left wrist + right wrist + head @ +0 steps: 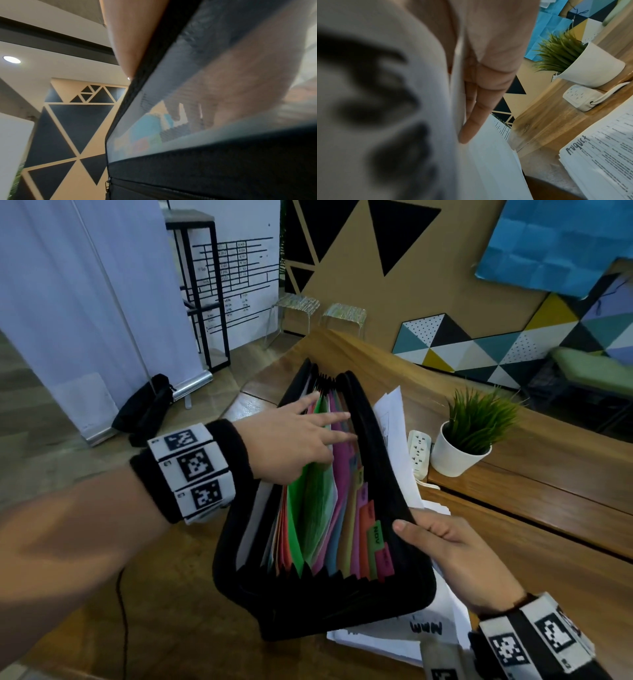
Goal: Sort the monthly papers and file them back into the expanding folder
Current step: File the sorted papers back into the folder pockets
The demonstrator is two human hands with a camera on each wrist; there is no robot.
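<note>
the black expanding folder [322, 604] stands open on the wooden surface [534, 570], its mouth facing up and its long side running from near to far. inside it, coloured dividers [318, 508] fan out in green, pink, orange and blue, with a row of tabs along the right side; a green tab near the front reads "nov" [376, 534].

the left hand [291, 440] reaches in from the left over the folder's far half, its fingers straight and spread, the fingertips [344, 416] lying on the tops of the dividers. it grips nothing.

the right hand [455, 556] clasps the folder's right wall near the front corner, thumb [406, 527] on the upper rim. in the right wrist view its fingers [481, 108] lie straight against white sheets pressed to the folder's outer side.

loose white papers [394, 419] stick up just beside the folder's right wall, and more lie flat under its near right corner, one [426, 628] with handwritten letters. the right wrist view shows a further stack [604, 159] headed "august" lying on the surface.

to the right, well apart from the folder, a white pot with a green plant [462, 446] stands beside a white power strip [418, 450].
</note>
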